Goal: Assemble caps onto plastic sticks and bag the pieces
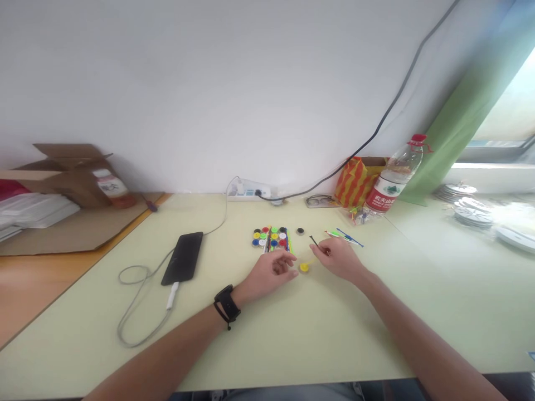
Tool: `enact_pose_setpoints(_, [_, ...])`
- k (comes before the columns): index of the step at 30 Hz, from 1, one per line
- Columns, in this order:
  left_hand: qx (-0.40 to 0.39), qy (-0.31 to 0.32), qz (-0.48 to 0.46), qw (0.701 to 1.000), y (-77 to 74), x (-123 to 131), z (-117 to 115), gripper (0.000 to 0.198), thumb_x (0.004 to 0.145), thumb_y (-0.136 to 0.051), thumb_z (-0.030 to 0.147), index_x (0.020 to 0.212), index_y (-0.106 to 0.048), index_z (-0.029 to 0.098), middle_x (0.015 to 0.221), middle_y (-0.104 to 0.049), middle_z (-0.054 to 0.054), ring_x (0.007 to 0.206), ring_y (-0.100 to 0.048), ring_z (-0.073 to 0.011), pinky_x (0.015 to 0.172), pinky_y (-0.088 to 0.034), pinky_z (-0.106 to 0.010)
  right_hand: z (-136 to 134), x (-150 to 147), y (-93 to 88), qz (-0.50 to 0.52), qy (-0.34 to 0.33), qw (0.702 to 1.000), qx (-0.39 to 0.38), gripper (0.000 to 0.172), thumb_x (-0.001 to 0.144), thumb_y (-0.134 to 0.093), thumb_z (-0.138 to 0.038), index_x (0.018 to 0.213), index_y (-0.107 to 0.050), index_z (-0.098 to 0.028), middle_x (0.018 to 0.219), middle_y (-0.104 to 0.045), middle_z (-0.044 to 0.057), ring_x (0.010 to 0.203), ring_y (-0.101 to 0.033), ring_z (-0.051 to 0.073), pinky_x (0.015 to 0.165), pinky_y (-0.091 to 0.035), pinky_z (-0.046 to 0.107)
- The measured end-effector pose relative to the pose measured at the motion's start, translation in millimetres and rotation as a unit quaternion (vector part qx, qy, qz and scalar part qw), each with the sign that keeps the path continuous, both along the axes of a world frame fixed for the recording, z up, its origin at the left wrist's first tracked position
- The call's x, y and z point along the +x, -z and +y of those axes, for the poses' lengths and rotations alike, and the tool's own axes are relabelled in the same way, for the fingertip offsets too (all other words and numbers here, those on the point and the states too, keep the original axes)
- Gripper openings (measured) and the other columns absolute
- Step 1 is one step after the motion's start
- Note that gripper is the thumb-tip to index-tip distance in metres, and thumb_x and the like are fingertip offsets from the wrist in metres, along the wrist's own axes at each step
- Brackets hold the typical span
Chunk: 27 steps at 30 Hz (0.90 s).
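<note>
My right hand [339,258] pinches a thin black stick [312,240], whose far end sticks out beyond the fingertips. To its left sits a small round yellow piece [304,268], with a yellow strip slanting up from it. My left hand [273,271] rests beside that piece, fingers loosely curled and thumb apart, holding nothing visible. Behind the left hand lie several small round coloured pieces [274,236] in rows, with thin sticks [289,240] lying across them. One black round piece [300,231] lies apart from the rows. More coloured sticks [350,238] lie behind the right hand.
A phone [183,259] with a charging cable [125,317] lies at left. Along the wall are a power strip [246,190], glasses [320,200], a striped bag [351,182] and a large bottle [387,186]. White discs [472,211] stand right; cardboard [92,223] is far left.
</note>
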<state>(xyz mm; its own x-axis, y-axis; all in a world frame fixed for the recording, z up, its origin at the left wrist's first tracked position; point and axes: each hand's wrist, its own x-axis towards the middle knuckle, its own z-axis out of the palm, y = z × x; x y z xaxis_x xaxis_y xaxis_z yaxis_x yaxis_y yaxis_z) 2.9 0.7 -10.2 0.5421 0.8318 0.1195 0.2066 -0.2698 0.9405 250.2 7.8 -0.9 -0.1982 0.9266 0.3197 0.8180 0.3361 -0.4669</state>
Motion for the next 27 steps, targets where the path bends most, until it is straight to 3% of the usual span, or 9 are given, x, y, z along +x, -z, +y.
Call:
enact_pose_setpoints(3, [0.084,0.016,0.065,0.994,-2.1,0.0,-5.1,0.038,0.085,-0.076,0.045,0.115,-0.072,0.021,0.100,-0.063,-0.006,0.080,-0.056,-0.0163,0.069,-0.047,-0.029,-6.8,-7.1,-2.4,0.024,-0.065,0.995,-0.071,0.051,0.094,-0.054,-0.041,0.057,-0.025,-0.021,0.051,-0.029,-0.004,0.050,-0.026,0.012,0.052,-0.022,0.030])
enact_pose_setpoints(7, [0.121,0.040,0.093,0.987,-5.4,-2.0,-7.3,0.022,0.089,-0.071,0.042,0.094,-0.072,0.020,0.097,-0.062,-0.006,0.077,-0.053,-0.0160,0.068,-0.045,-0.029,-11.7,-15.5,-1.7,0.072,-0.116,0.985,-0.107,0.049,0.094,-0.054,-0.043,0.061,-0.025,-0.022,0.057,-0.029,-0.005,0.055,-0.026,0.011,0.051,-0.021,0.028])
enact_pose_setpoints(12, [0.060,0.028,0.053,0.996,-4.8,-2.6,-5.4,0.025,0.090,-0.069,0.044,0.092,-0.066,0.019,0.086,-0.064,-0.003,0.075,-0.056,-0.0157,0.069,-0.047,-0.028,-10.5,-15.1,-1.2,0.143,-0.138,0.972,-0.125,0.044,0.094,-0.056,-0.042,0.064,-0.030,-0.022,0.061,-0.033,-0.006,0.057,-0.030,0.011,0.053,-0.025,0.026])
enact_pose_setpoints(18, [0.007,0.016,-0.008,1.000,-3.3,-1.7,-3.1,0.028,0.085,-0.076,0.043,0.093,-0.066,0.018,0.089,-0.065,-0.003,0.075,-0.058,-0.0140,0.072,-0.051,-0.028,-8.9,-14.3,-0.9,0.177,-0.091,0.975,-0.101,0.033,0.094,-0.058,-0.042,0.074,-0.040,-0.023,0.067,-0.045,-0.004,0.061,-0.040,0.013,0.055,-0.034,0.026])
enact_pose_setpoints(27, [-0.086,-0.027,-0.061,0.994,1.7,-2.2,3.4,0.035,0.082,-0.080,0.044,0.100,-0.069,0.016,0.076,-0.069,-0.003,0.071,-0.067,-0.0166,0.070,-0.054,-0.031,-14.2,-17.4,-8.3,0.215,-0.140,0.956,-0.144,0.020,0.101,-0.047,-0.036,0.087,-0.050,-0.022,0.077,-0.052,-0.002,0.069,-0.047,0.015,0.061,-0.039,0.027])
